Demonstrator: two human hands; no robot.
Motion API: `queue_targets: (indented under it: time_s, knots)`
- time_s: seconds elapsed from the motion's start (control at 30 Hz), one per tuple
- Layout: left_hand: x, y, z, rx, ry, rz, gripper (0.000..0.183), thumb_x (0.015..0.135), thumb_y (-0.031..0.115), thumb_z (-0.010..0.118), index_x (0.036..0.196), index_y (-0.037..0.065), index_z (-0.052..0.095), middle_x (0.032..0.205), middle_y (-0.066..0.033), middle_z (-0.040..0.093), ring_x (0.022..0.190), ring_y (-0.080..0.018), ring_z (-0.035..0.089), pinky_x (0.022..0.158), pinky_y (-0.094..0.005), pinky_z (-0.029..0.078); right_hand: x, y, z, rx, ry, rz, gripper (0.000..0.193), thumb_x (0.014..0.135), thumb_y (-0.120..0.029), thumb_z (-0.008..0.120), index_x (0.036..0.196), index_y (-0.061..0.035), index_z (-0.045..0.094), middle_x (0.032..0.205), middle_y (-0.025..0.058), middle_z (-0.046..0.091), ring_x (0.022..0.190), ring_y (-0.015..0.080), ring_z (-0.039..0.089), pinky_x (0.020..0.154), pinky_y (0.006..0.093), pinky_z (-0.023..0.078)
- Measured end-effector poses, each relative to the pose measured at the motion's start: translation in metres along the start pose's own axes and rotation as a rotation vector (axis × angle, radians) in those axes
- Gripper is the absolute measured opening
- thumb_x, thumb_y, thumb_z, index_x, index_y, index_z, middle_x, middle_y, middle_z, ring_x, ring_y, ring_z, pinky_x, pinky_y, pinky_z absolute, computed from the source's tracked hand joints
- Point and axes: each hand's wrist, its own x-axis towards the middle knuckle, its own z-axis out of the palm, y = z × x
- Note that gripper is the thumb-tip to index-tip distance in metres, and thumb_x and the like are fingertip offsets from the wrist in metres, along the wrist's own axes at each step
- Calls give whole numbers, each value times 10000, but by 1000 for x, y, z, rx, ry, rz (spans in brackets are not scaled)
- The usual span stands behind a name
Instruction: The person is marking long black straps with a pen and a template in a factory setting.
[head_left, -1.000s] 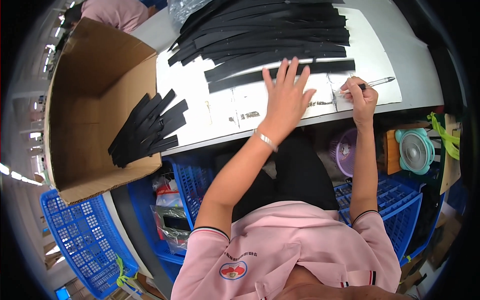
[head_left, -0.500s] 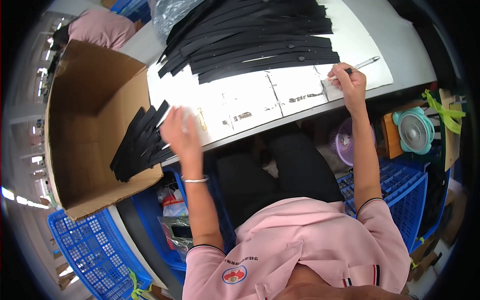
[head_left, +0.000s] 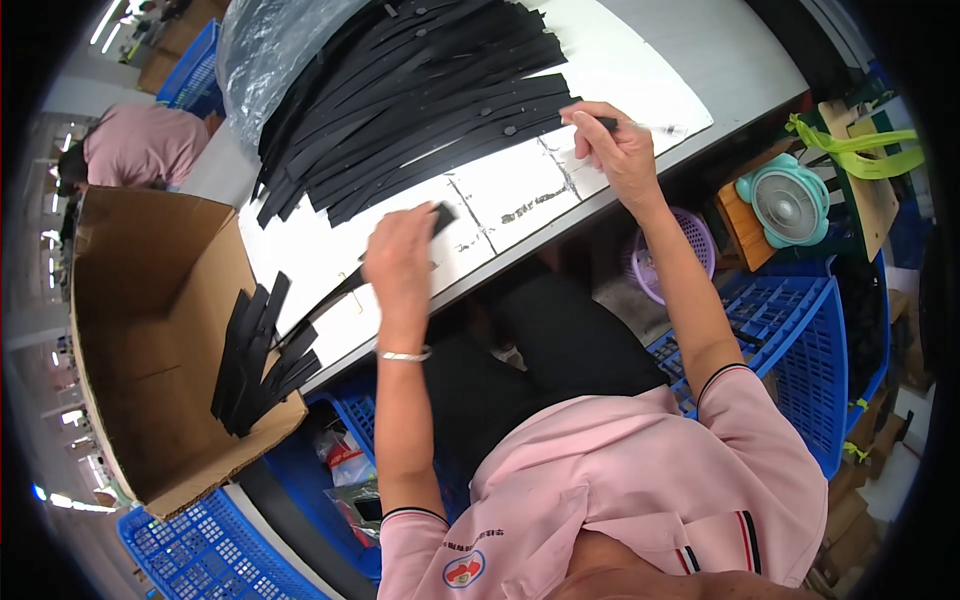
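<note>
My left hand [head_left: 400, 262], with a silver bracelet at the wrist, is closed on a black strip [head_left: 444, 217] over the near part of the white board [head_left: 520, 165]. The strip's ends show on both sides of the fingers. A pen [head_left: 655, 127], smeared by motion, is held in my right hand [head_left: 622, 158]; its thumb and forefinger are at the end of the strip pile. That large pile of black strips [head_left: 420, 105] covers the far part of the board. Dark marks and lines show on the board between my hands.
An open cardboard box [head_left: 150, 330] stands at the left, more black strips [head_left: 255, 360] lying over its edge. Clear plastic film [head_left: 270, 65] is behind the pile. Blue baskets [head_left: 800, 310], a purple basket [head_left: 672, 255] and a small fan [head_left: 790, 200] are lower right. Another person [head_left: 145, 145] bends at far left.
My left hand has moved from beside the box toward the board's middle, now with a black strip in it. The view has turned; my right hand still holds the pen.
</note>
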Motion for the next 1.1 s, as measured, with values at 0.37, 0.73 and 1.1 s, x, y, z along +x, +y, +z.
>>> queue_targets:
  time_s: [0.37,0.73,1.1]
  knots:
    - [20,66,74,-149,62,47,220,914,29,711,1132,32,738,1090,-115,699,1036,-313,654,902,-381,526,-51,7,23,-772,-90,-618,302,840,-80,783,1135,-103,721,1113,59,747,991,241,692,881,382,509]
    - [-39,26,17,170,19,-29,268,990,98,659,1242,49,739,1315,-87,699,1291,-279,595,1230,-510,275,-37,11,-49,-980,-53,-686,451,841,-153,793,1287,-123,733,1094,39,734,1068,228,642,1075,431,434]
    - [-92,-6,-28,351,-22,-180,619,969,318,729,1497,59,536,1559,-149,505,1497,-330,404,1220,-661,70,-40,16,-44,-963,-23,-641,316,937,-130,737,1252,-103,739,1180,48,729,1130,272,592,1067,401,429]
